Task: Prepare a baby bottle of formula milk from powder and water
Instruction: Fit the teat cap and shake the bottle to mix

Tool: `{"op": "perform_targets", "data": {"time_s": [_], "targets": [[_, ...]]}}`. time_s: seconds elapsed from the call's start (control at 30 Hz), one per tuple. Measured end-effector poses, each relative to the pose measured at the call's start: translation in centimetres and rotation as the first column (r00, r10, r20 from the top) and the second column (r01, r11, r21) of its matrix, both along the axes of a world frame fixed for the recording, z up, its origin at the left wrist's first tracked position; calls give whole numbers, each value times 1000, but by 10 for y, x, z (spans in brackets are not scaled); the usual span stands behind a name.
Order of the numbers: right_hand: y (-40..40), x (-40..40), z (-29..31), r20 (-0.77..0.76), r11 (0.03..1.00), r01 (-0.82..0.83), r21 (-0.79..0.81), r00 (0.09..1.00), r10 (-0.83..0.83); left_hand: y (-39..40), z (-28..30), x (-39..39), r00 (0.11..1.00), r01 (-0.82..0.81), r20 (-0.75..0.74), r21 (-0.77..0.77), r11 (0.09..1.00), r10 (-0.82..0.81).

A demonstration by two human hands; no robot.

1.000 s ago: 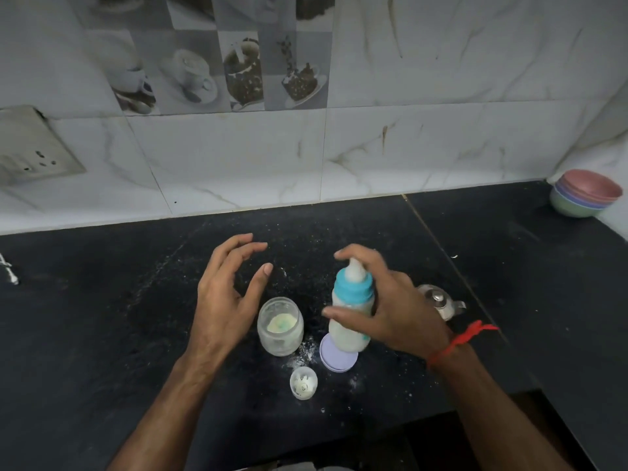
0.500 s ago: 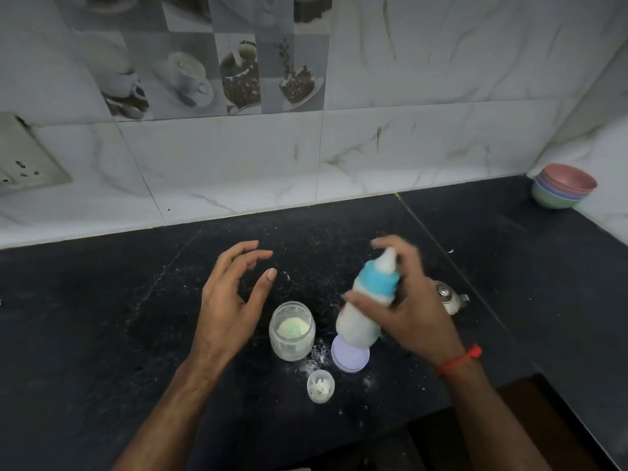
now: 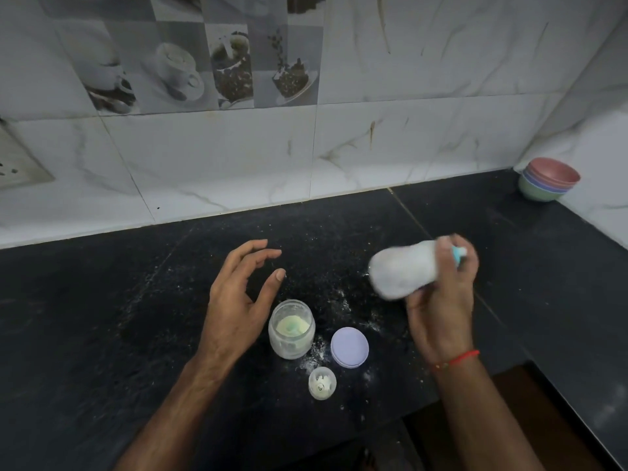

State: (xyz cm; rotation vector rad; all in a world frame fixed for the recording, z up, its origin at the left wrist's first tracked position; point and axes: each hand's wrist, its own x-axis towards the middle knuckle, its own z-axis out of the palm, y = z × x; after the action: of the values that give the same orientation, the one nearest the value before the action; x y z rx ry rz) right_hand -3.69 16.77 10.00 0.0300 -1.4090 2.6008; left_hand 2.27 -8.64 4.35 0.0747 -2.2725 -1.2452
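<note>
My right hand (image 3: 441, 300) grips the baby bottle (image 3: 402, 268) by its blue collar end. The bottle is full of white milk, lies nearly sideways above the counter and is blurred. My left hand (image 3: 238, 300) hovers empty with fingers spread and loosely bent, just left of the open powder jar (image 3: 291, 329). The jar stands on the black counter (image 3: 102, 317) and holds pale yellow powder with a green scoop inside. Its lilac lid (image 3: 349, 347) lies flat to the right. A small clear cap (image 3: 322, 383) sits in front of them.
Spilled white powder dots the counter around the jar and lid. A stack of coloured bowls (image 3: 548, 180) stands in the far right corner against the tiled wall. A wall socket (image 3: 17, 161) is at the left edge. The counter's front edge drops off at lower right.
My right hand has lifted the bottle off the counter, carried it right and tipped it from upright to nearly sideways. The lilac lid is now uncovered. My left hand has barely moved.
</note>
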Motion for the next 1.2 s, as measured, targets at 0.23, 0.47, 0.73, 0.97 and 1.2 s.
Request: {"op": "perform_targets", "data": {"time_s": [0.23, 0.47, 0.73, 0.97, 1.2], "targets": [[8, -1, -10, -251, 833, -68, 549, 937, 242, 18, -1, -1, 1000, 0, -3, 8, 1000, 0], [34, -22, -8, 158, 915, -89, -393, 974, 162, 48, 12, -10, 993, -111, -36, 7, 994, 111], [78, -40, 14, -18, 962, -258, 90, 965, 260, 106, 24, -29, 983, -181, -48, -33, 983, 179], [114, -75, 2, -72, 986, -168, -11, 983, 167, 145, 40, -46, 962, -269, -81, -76, 960, 263], [138, -77, -14, -191, 701, -358, 617, 796, 575, 173, 44, -54, 946, -322, -94, -175, 930, 310]]}}
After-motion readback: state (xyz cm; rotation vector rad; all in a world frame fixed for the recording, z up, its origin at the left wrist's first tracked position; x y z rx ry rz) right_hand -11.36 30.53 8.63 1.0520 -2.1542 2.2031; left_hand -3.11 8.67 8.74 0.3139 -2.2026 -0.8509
